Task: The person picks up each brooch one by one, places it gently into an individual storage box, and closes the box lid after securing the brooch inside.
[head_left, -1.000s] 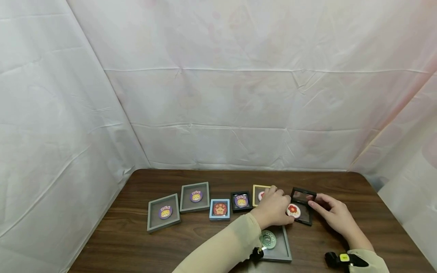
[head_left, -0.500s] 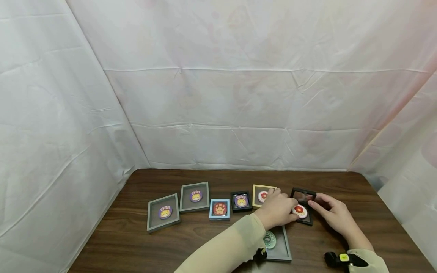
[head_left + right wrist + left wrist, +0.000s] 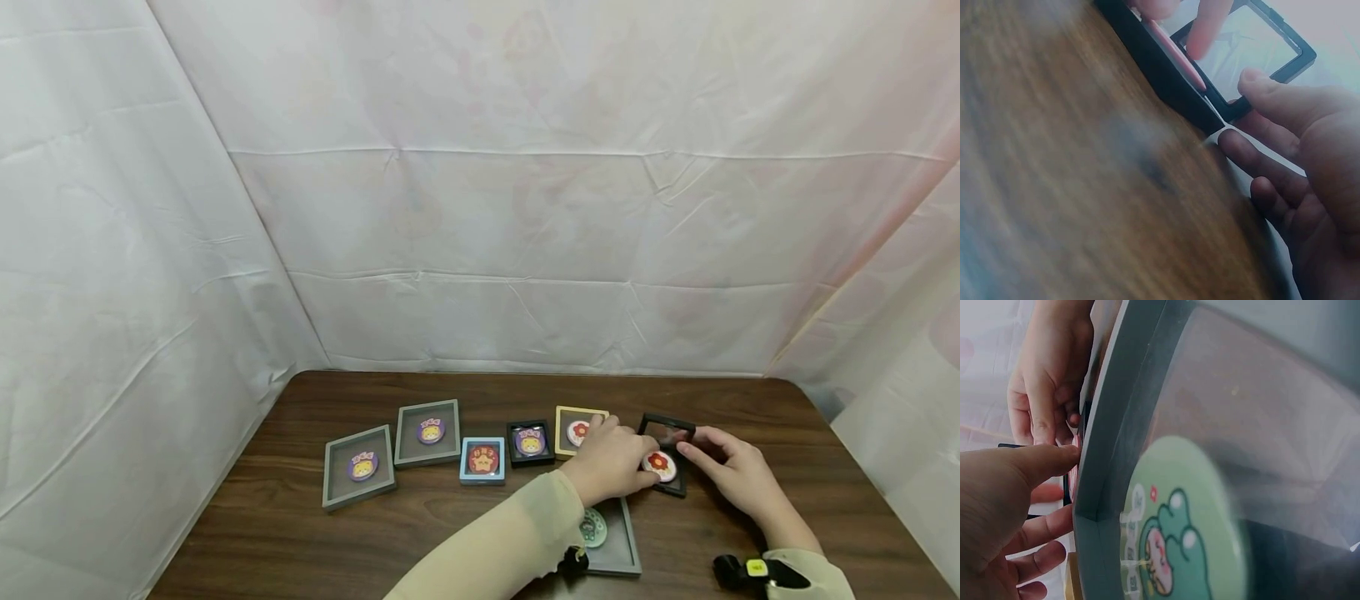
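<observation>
In the head view a small black display case [image 3: 677, 486] stands on the table with its clear-windowed lid [image 3: 666, 431] raised. My left hand [image 3: 609, 461] pinches a round white badge with a red flower [image 3: 660, 466] over the case's lower half; in the right wrist view the badge's pink edge [image 3: 1180, 57] lies along that half. My right hand [image 3: 738, 477] holds the raised lid at its right side between thumb and fingers. Below my left wrist lies a grey frame [image 3: 628, 550] with a green badge [image 3: 593, 528], partly hidden by the sleeve; it looms large in the left wrist view.
Left of my hands stand a yellow frame [image 3: 561, 433] with a flower badge, a black case [image 3: 513, 454], a blue case [image 3: 482, 480] and two grey frames [image 3: 427, 459] [image 3: 337, 498]. White cloth [image 3: 480, 250] hangs behind the brown table [image 3: 300, 550].
My left hand has moved right, bringing the flower badge from the case's left edge to over its lower half. My right hand keeps its place at the lid.
</observation>
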`<state>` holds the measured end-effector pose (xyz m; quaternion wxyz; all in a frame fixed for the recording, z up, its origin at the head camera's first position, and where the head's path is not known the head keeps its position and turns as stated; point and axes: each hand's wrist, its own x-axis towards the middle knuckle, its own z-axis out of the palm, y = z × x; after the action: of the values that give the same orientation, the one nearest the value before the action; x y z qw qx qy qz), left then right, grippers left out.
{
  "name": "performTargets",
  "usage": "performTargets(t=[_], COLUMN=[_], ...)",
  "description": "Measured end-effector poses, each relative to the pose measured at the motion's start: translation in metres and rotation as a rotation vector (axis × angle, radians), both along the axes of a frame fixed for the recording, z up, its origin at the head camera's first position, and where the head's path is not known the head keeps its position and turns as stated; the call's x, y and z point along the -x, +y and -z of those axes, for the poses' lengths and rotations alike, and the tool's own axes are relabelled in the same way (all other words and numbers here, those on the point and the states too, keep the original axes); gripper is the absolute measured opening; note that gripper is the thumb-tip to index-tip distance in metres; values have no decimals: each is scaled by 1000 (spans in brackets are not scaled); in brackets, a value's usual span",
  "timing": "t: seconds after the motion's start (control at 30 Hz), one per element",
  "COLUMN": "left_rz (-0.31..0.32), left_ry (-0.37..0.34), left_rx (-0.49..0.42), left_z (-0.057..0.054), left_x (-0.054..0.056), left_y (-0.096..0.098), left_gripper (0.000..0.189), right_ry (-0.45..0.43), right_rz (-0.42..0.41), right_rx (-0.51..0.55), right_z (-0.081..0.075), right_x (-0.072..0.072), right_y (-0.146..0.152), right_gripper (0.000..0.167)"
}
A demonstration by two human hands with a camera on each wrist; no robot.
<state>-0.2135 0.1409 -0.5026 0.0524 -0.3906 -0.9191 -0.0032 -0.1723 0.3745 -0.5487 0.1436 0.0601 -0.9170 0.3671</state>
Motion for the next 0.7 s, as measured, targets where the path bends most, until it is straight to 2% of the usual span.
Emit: performTargets(t=[0.13, 0.3, 0.7], left_rz=[-21, -16, -9], left_ry=[9, 17, -5], left_rx=[-19, -15, -11], left_z=[0, -1, 2], left_x=[1, 1, 1], left_y=[-2, -1, -1], left_gripper=[30, 21, 33], right_ry=[-2, -2, -12], right_rz=[-3, 0, 9], right_rx=[5, -1, -9], right_z=[0, -1, -1], right_x=[0, 0, -1], right_y=[0, -1, 0], right_gripper=[7, 7, 11])
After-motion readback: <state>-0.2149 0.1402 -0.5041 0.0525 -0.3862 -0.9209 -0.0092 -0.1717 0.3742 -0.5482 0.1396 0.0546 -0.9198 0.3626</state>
